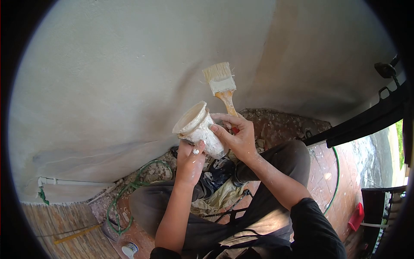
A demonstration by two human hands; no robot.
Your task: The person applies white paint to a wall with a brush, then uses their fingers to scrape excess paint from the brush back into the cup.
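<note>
In front of me a paint-smeared white plastic cup (206,137) is tilted, its mouth toward the upper left. My left hand (190,159) grips it from below and the left, with white paint on the thumb. On the other side my right hand (236,134) touches the cup with its thumb and also holds a paintbrush (225,97). The brush has a yellowish wooden handle, partly hidden by the fingers. Its pale bristles point up toward the wall, with a white band below them. What lies inside the cup is mostly out of sight.
A plastered wall (108,77) rises close ahead. Rubble (280,125) lies along its foot. A green hose (115,211) curls at the left near a white pipe (71,182). A small white container (129,249) and a red dustpan-like object (356,217) are on the floor.
</note>
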